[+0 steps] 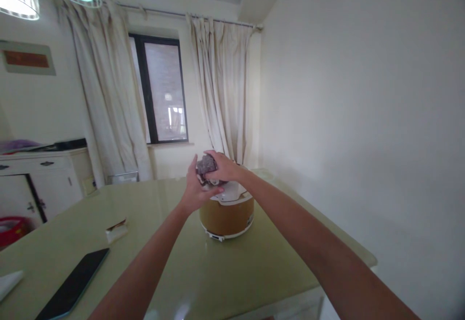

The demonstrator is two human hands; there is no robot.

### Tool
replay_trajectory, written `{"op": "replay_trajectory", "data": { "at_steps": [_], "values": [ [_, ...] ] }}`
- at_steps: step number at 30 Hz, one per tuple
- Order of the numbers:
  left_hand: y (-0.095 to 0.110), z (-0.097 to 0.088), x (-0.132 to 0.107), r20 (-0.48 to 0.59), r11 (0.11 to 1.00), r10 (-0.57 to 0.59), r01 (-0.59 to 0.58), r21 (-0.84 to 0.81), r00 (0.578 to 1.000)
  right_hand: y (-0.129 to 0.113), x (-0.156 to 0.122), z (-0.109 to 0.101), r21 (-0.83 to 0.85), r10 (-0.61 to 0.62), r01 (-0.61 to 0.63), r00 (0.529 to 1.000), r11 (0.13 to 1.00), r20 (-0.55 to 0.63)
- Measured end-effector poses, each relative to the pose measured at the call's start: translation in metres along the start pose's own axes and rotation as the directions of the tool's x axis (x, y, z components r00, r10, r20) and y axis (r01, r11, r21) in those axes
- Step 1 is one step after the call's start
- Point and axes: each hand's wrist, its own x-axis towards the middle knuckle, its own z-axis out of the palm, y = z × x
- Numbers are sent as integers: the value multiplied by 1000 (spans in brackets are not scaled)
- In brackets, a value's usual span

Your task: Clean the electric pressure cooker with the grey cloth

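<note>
A bunched grey lump that looks like cloth (206, 164) is between my two hands, above a round appliance with a brown body (227, 218) and a white top and base, like a rice cooker. My left hand (196, 190) cups the lump from the left and below, its thumb pointing right across the white top. From the right, my right hand (224, 167) closes over the lump, fingers on its upper side. Darker and whitish bits show under the grey part, too small to make out. My hands and forearms hide part of the appliance's top.
The appliance stands on a glossy green table (163, 242). At the left lie a dark phone-like slab (74, 283), a small white and brown packet (116, 231) and a white object (10, 282) at the edge. A wall (345, 116) runs along the right.
</note>
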Motion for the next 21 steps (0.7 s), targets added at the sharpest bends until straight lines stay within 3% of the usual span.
{"op": "replay_trajectory", "data": {
  "at_steps": [2, 4, 6, 8, 10, 14, 17, 21],
  "values": [
    [11, -7, 10, -64, 995, 86, -83, 50, 994, 4, 5, 4, 251, 3, -13, 999, 968, 42],
    [18, -13, 23, 34, 994, 90, -92, 56, 995, 7, 6, 4, 354, -5, -14, 999, 935, 53],
    [18, -17, 37, 174, 995, 19, -35, 93, 985, 12, 2, -2, 248, 19, -14, 1000, 969, -20],
    [11, -21, 50, 219, 975, -92, 44, 216, 971, 19, -6, -9, 46, 73, -68, 990, 997, -123],
    [3, -24, 59, 162, 920, -217, 146, 364, 963, 29, -17, -14, -107, 138, -158, 975, 982, -173],
    [-1, -26, 67, 84, 817, -382, 293, 496, 921, 47, -38, -1, -238, 169, -181, 983, 954, -70],
    [12, -28, 57, 198, 831, -328, 183, 525, 924, 56, -47, 16, -184, 177, -197, 977, 963, -116],
    [29, -28, 28, 333, 872, -191, 3, 490, 923, 61, -48, 27, -113, 152, -176, 969, 978, -195]
  ]
}}
